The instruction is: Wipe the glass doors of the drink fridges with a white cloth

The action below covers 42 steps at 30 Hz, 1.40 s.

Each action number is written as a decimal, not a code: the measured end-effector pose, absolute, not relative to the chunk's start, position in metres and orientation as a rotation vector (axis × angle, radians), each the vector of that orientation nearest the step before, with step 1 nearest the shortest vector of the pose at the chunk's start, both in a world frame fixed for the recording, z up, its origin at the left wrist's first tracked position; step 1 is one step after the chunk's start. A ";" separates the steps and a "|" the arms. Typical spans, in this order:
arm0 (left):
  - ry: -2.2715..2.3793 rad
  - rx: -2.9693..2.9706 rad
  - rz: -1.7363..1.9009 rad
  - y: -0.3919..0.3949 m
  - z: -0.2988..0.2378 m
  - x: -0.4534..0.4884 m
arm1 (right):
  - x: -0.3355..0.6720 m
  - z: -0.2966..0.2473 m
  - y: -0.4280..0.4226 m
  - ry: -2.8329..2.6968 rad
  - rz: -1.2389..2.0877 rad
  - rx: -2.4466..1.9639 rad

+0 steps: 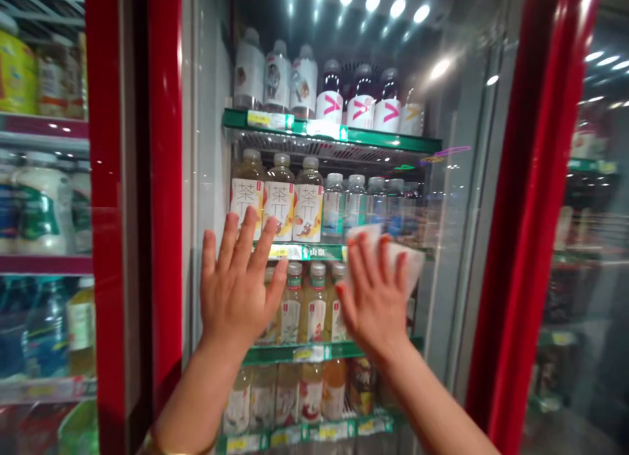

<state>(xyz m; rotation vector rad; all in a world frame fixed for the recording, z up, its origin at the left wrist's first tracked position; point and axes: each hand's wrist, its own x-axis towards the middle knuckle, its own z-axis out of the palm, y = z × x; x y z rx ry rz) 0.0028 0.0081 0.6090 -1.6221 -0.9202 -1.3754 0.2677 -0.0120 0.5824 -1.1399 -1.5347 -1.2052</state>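
Note:
My left hand (240, 281) is spread out in front of the glass door (457, 199) of a drinks fridge, fingers apart and pointing up, with nothing in it. To its right, my right hand (376, 291) lies over a white cloth or paper wipe (413, 265) against the glass, its fingers stretched out over the wipe. The wipe sticks out above and to the right of the fingers. Slight blur covers the right hand. Behind the glass, tea bottles (308, 202) line the middle shelf between the two hands.
Red door frames stand at the left (167, 179) and at the right (545, 199). Green-edged shelves (373, 138) hold several rows of bottles inside. Another fridge section with milk bottles (42, 199) is at far left. Lights shine at the top and reflect in the glass.

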 end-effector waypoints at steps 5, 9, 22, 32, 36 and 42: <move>-0.977 -1.624 -1.350 0.005 0.611 0.002 | 0.315 0.557 -0.021 -1.589 -1.245 -1.105; -0.976 -1.599 -1.330 0.004 0.611 0.002 | 0.337 0.603 -0.011 -1.136 -0.955 -1.311; -1.027 -1.629 -1.333 -0.002 0.610 0.002 | 0.337 0.626 -0.013 -1.073 -0.879 -1.328; -0.974 -1.638 -1.353 -0.006 0.614 0.001 | 0.324 0.603 -0.018 -1.317 -1.022 -1.276; -1.017 -1.633 -1.490 -0.012 0.625 0.007 | 0.333 0.636 -0.010 -1.054 -0.854 -1.309; -1.043 -1.513 -1.514 -0.007 0.655 0.024 | 0.288 0.624 -0.010 -1.558 -1.328 -1.007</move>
